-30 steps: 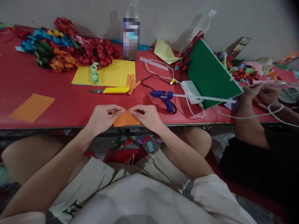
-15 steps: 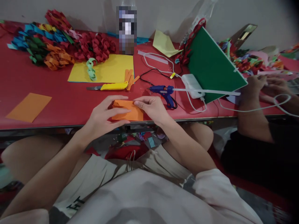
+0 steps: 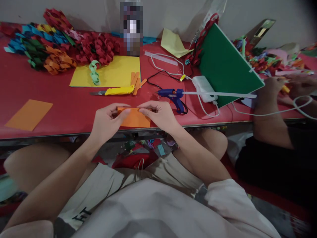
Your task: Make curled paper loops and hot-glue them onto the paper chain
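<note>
A piece of orange paper (image 3: 136,121) lies at the table's near edge, its far edge pinched in both hands. My left hand (image 3: 109,120) grips it at the far left, thumb on top and fingers behind. At the far edge, right of the middle, my right hand (image 3: 158,115) pinches it between thumb and fingers. Beyond the hands rests a yellow utility knife (image 3: 119,90) with its blade out to the left. Several narrow orange paper strips (image 3: 135,80) lie by the knife's end. Another orange sheet (image 3: 29,114) is flat on the left.
A blue glue gun (image 3: 173,96) with a long glue stick lies just right of my hands, near a white power strip (image 3: 205,88) and cables. A green board (image 3: 228,66) leans behind. Paper chains (image 3: 96,49) are heaped at the back left. A co-worker's hands (image 3: 274,87) are at the right.
My left hand's fingers, spread over the paper before, have closed onto its far edge, thumb on top. My right hand still pinches that edge and has shifted slightly left.
</note>
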`<state>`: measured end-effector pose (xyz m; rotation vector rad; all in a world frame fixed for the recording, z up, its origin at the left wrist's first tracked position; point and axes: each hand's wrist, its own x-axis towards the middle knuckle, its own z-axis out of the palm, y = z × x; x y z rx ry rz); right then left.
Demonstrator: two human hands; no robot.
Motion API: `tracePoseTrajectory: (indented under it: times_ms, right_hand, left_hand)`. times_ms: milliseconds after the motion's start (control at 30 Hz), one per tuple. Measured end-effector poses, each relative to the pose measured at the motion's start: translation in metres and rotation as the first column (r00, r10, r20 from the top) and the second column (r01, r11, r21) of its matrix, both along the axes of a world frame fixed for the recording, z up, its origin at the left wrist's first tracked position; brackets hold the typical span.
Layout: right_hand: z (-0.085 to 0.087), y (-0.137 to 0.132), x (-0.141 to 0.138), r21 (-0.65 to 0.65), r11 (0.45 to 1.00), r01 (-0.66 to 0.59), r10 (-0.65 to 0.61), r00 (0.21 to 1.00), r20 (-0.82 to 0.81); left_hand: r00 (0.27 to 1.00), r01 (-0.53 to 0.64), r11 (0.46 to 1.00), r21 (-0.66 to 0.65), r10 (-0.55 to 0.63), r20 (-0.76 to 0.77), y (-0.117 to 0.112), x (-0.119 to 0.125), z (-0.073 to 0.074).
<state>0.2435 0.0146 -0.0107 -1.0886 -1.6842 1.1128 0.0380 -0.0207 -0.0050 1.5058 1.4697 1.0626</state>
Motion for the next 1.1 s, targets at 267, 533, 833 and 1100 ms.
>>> tracePoseTrajectory:
  times_ms: [267,533,833,1100]
  right_hand:
    - [-0.0006,-0.0014,-0.0013,-0.039,0.999,-0.014,0.012,0.999,-0.050]
    - [-0.0021,-0.0025,-0.0016,-0.088,0.994,-0.058,0.049,0.993,-0.104]
    - [-0.0005,-0.0049,-0.0038,-0.110,0.992,-0.067,0.056,0.994,-0.096]
    - [0.0019,-0.0025,-0.0008,-0.072,0.993,-0.095,0.094,0.995,-0.015]
  left_hand:
    - [0.992,0.029,0.995,-0.090,-0.017,0.123,0.0064,-0.0035,-0.0070]
    - [0.993,0.098,0.991,-0.092,-0.092,0.070,0.0062,-0.0081,-0.0022]
    - [0.999,0.035,0.996,-0.076,-0.035,-0.003,0.0055,-0.0045,0.0010]
    - [0.998,0.070,0.995,-0.073,-0.070,0.002,0.0051,-0.0058,-0.0012]
